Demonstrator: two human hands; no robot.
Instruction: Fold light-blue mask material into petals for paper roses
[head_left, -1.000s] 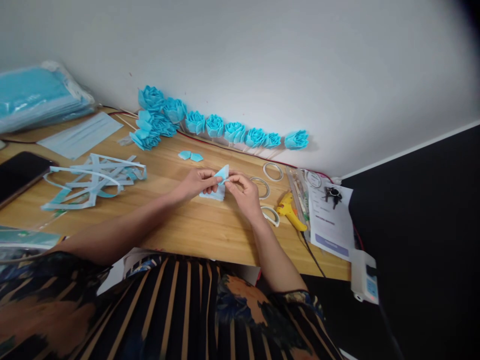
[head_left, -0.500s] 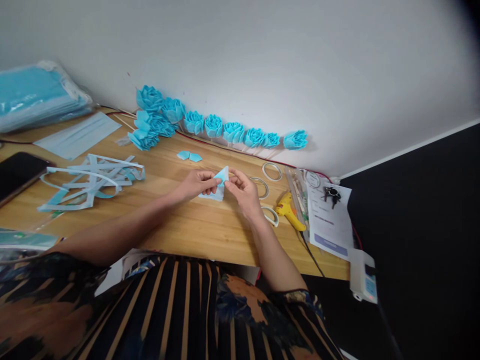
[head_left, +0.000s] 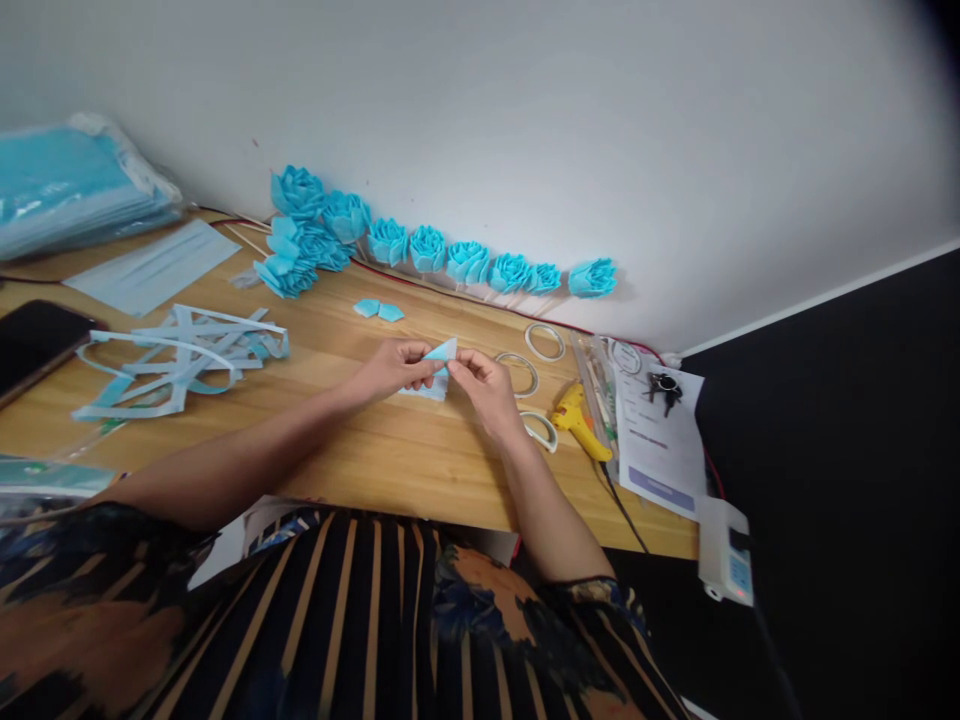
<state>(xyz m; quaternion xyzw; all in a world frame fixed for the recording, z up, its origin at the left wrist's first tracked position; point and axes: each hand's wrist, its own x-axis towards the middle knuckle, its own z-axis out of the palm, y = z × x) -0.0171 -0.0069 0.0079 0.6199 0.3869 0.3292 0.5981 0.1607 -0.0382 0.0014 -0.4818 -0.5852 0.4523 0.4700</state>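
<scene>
Between both hands is a small folded piece of blue and white face-mask fabric (head_left: pixel 442 350), its corner pointing up. My left hand (head_left: pixel 396 368) pinches it from the left with thumb and fingers. From the right, my right hand (head_left: pixel 486 388) pinches its edge with thumb and forefinger. Another pale blue fabric piece (head_left: pixel 429 388) shows just below the fingers; whether it lies on the table or hangs from the held piece I cannot tell. Beyond the hands, two cut blue petals (head_left: pixel 379 310) lie on the wooden table (head_left: pixel 405 455).
Several blue fabric flowers (head_left: pixel 469 262) line the wall. To the left are cut mask strips (head_left: pixel 184 360), a flat sheet (head_left: pixel 157 268), a phone (head_left: pixel 41 345) and a mask pack (head_left: pixel 67 190). Tape rolls (head_left: pixel 545 342), a yellow glue gun (head_left: pixel 581 422), paper (head_left: pixel 652 455) and keys (head_left: pixel 664 390) are right.
The upright corner of the fabric has been folded lower between the fingers. My right fingers have come down slightly and closed on its edge.
</scene>
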